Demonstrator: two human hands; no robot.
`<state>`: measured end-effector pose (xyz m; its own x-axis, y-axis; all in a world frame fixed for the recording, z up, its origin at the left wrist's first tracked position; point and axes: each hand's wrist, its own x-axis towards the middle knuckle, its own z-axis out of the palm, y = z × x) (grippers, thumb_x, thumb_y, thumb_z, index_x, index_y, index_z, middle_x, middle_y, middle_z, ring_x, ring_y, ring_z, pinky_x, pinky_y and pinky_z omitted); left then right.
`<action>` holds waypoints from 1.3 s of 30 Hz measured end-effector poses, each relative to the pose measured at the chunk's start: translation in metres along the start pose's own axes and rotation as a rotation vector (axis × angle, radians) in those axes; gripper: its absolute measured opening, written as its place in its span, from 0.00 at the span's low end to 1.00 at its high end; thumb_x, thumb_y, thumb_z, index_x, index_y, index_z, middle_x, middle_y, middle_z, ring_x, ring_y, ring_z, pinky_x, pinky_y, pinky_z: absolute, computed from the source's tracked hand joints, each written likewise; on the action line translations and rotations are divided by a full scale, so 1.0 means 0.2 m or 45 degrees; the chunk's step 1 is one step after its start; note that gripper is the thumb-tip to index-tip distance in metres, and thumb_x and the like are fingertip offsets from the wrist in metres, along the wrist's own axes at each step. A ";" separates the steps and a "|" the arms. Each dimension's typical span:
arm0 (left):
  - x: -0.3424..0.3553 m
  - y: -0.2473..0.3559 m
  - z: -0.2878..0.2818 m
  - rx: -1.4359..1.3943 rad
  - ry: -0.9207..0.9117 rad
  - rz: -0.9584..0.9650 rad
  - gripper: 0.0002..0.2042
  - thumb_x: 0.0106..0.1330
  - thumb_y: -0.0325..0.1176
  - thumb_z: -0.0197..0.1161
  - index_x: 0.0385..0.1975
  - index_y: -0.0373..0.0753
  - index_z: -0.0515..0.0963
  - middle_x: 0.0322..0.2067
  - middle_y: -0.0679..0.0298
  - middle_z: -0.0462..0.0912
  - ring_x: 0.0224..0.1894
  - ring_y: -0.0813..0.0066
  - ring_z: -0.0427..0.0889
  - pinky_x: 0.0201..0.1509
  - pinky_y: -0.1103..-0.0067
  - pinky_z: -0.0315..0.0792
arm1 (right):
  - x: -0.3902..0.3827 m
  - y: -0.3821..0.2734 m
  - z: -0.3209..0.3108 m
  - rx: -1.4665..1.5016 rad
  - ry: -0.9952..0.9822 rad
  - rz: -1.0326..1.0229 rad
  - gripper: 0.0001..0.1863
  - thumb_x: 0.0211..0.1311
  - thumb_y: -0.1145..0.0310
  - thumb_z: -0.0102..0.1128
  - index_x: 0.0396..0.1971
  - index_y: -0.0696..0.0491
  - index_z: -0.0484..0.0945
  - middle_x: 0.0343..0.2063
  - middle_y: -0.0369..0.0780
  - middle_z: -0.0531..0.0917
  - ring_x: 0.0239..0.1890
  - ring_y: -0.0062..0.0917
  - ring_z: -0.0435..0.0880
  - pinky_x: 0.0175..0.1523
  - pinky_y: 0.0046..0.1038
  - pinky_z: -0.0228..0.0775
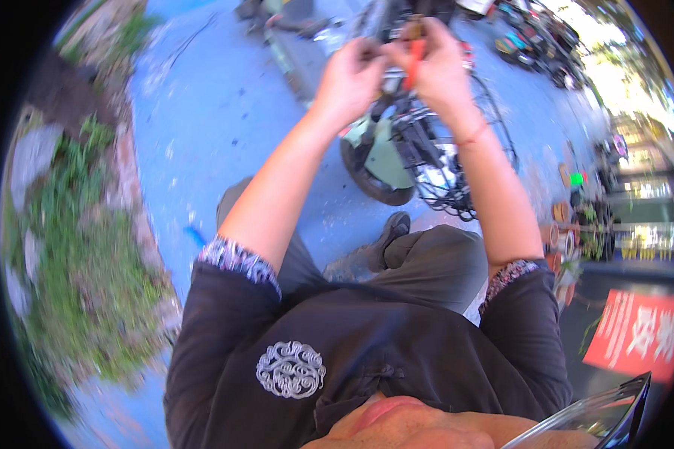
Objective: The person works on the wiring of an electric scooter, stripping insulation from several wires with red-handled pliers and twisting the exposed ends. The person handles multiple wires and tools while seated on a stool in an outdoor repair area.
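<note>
Both my arms reach up to the top of the view, over a pale green scooter [389, 156] with a black wire basket [447, 196]. My right hand [440, 73] is closed around a slim orange-red piece [414, 63], perhaps a tool handle; blur hides its kind. Close beside it, almost touching, my left hand [352, 81] is closed with thumb and fingers pinched together. What the left fingers hold, if anything, cannot be made out. Dark scooter parts lie just behind and below the hands.
Blue painted ground [202, 135] surrounds the scooter, and my shoe [394, 227] rests on it. A grassy bed [97, 277] with a stone edge runs along the left. Several flowerpots [560, 241] and a red sign [636, 333] stand right; a pile of dark parts [539, 45] lies far right.
</note>
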<state>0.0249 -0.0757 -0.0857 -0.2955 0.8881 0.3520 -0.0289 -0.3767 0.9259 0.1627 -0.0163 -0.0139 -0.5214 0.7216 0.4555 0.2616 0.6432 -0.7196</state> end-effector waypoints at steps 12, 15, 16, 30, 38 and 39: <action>-0.01 0.02 -0.06 -0.687 0.117 -0.154 0.03 0.72 0.26 0.60 0.36 0.36 0.75 0.28 0.65 0.80 0.28 0.78 0.79 0.34 0.81 0.74 | -0.03 -0.05 0.09 0.257 0.024 0.058 0.11 0.62 0.77 0.68 0.39 0.57 0.73 0.31 0.33 0.78 0.33 0.13 0.76 0.39 0.20 0.71; 0.00 -0.02 -0.09 -0.876 0.154 -0.148 0.03 0.70 0.25 0.61 0.39 0.35 0.76 0.30 0.64 0.80 0.32 0.76 0.79 0.38 0.78 0.74 | -0.03 -0.02 0.13 0.495 -0.015 0.090 0.11 0.61 0.77 0.68 0.39 0.56 0.73 0.30 0.32 0.78 0.32 0.13 0.77 0.39 0.20 0.71; 0.01 -0.03 -0.10 -0.881 0.108 -0.144 0.04 0.70 0.25 0.61 0.40 0.34 0.75 0.31 0.64 0.80 0.33 0.76 0.79 0.39 0.78 0.74 | -0.04 -0.03 0.12 0.507 -0.005 0.114 0.11 0.61 0.77 0.68 0.38 0.56 0.73 0.29 0.32 0.78 0.32 0.13 0.76 0.38 0.20 0.71; 0.10 0.01 -0.36 -0.383 0.038 0.054 0.10 0.66 0.22 0.69 0.44 0.31 0.79 0.35 0.62 0.84 0.34 0.76 0.83 0.42 0.81 0.79 | 0.10 -0.17 0.17 0.536 -0.089 0.090 0.05 0.60 0.78 0.62 0.33 0.57 0.75 0.21 0.35 0.77 0.21 0.20 0.75 0.26 0.26 0.68; 0.12 0.01 -0.34 -0.654 -0.024 0.014 0.08 0.66 0.21 0.68 0.43 0.31 0.80 0.35 0.59 0.86 0.34 0.70 0.86 0.42 0.78 0.81 | 0.11 -0.17 0.12 0.478 -0.106 0.064 0.07 0.57 0.76 0.67 0.32 0.57 0.76 0.21 0.36 0.79 0.23 0.20 0.77 0.27 0.27 0.70; 0.12 0.00 -0.34 -0.682 -0.047 0.004 0.08 0.66 0.21 0.68 0.43 0.31 0.80 0.35 0.58 0.86 0.34 0.69 0.86 0.42 0.78 0.81 | 0.12 -0.17 0.11 0.483 -0.120 0.086 0.08 0.56 0.75 0.67 0.32 0.57 0.76 0.22 0.36 0.79 0.23 0.20 0.77 0.27 0.27 0.70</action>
<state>-0.0478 -0.0720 -0.0864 -0.2624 0.8920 0.3681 -0.5142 -0.4521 0.7288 0.1231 -0.0267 0.0088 -0.5902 0.7211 0.3630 -0.0117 0.4420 -0.8969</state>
